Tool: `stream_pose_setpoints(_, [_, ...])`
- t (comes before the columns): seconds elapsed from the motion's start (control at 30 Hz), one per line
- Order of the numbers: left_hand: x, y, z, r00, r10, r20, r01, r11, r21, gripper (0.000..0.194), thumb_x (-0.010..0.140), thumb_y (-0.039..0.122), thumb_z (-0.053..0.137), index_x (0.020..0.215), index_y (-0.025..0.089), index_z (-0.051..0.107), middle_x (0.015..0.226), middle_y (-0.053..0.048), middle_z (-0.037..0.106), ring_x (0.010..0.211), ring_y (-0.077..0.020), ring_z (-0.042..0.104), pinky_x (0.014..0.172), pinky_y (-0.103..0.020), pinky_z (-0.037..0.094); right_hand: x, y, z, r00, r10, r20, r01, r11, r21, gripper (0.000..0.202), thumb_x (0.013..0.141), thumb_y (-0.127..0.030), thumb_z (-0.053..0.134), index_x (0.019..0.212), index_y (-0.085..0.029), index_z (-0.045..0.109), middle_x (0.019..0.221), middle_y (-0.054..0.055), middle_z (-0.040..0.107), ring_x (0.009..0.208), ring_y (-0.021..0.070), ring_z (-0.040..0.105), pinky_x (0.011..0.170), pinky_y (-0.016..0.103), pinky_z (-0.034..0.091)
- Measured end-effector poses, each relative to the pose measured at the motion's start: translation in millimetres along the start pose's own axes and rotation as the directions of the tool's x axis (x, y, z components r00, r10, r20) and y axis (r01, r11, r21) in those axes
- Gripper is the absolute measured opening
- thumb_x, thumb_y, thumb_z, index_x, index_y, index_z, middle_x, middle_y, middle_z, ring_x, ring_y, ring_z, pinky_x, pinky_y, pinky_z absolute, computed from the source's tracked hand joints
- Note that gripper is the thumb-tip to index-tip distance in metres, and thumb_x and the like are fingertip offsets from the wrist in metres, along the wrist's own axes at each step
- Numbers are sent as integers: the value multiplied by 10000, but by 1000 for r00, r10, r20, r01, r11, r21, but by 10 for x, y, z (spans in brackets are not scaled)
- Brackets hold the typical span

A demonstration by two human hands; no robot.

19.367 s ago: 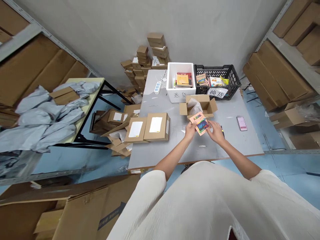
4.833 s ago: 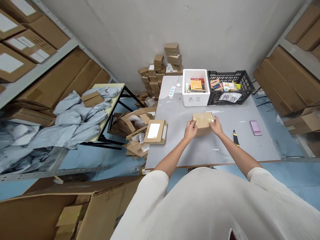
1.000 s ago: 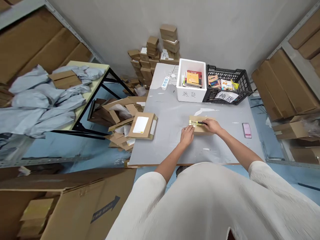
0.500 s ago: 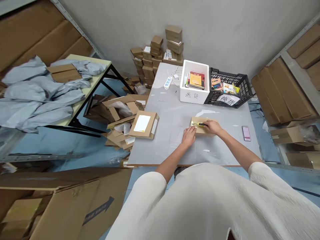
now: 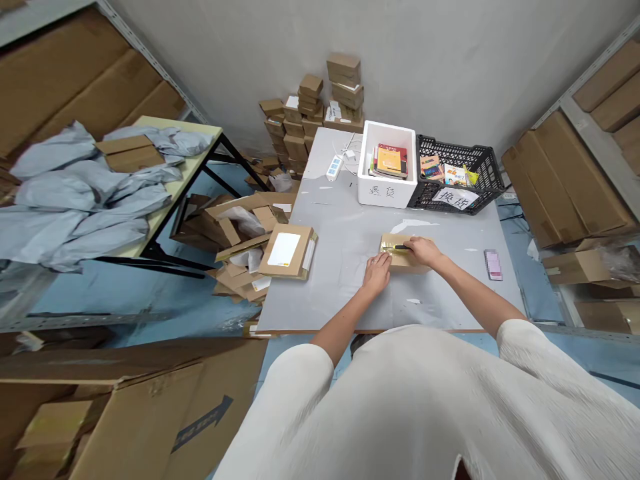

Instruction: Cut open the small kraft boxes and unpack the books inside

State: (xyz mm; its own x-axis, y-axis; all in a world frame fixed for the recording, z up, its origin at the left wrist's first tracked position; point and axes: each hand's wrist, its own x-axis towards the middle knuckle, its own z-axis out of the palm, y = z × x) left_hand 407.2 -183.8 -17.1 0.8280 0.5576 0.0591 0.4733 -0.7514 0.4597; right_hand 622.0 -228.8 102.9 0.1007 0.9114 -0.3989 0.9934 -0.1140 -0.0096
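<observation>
A small brown cardboard box [image 5: 411, 263] with shiny tape on its left end lies on the grey table [image 5: 330, 300] in front of me. My left hand [image 5: 377, 272] grips the box at its near left corner, fingers closed against it. In my right hand [image 5: 423, 251] is a box cutter [image 5: 400, 247], black and yellow, held low over the box top. Its tip points left at the taped end, close to my left fingers. Whether the blade is in the tape is too small to tell.
Two or so labelled boxes [image 5: 285, 250] lie at the table's left edge. A white foam bin [image 5: 384, 195] and a black crate [image 5: 425, 195], both with books, stand behind. A phone [image 5: 493, 265] lies right, a power strip [image 5: 335, 167] back left. Opened cartons [image 5: 240, 227] heap on the floor.
My right hand and the box cutter have shifted slightly left along the box top. My left hand stays at the box's corner. The view has tilted slightly.
</observation>
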Motion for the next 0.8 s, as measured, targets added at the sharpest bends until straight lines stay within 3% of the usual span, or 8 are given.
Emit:
stream_pose_setpoints(0.4, [-6,28,-30,1000,-21,3,21,1000,17,700,924,82,539,1608,231,558,1681,-133,567,1601,-297,459,1285,-505,373,76,10,23,999,3,35,-2,999,-34,417,1146,-302,427,1405,-231,746,1319,167,737,1205,301,690,964,360,501])
stream_pose_setpoints(0.63, [-25,61,-48,1000,-19,13,19,999,48,672,952,96,518,1615,204,544,1699,-143,542,1609,-297,438,1278,-488,353,-29,163,28,997,50,52,-47,997,-55,426,1145,-294,429,1393,-220,768,1336,166,743,1183,297,711,936,354,506])
stream_pose_setpoints(0.8, [8,137,-20,998,-57,-4,57,995,79,632,1044,191,479,1673,247,487,1668,-160,559,1562,-332,469,1242,-517,369,-84,268,43,996,76,54,-72,995,-74,421,1140,-298,438,1358,-217,789,1330,173,757,1178,300,718,929,348,518])
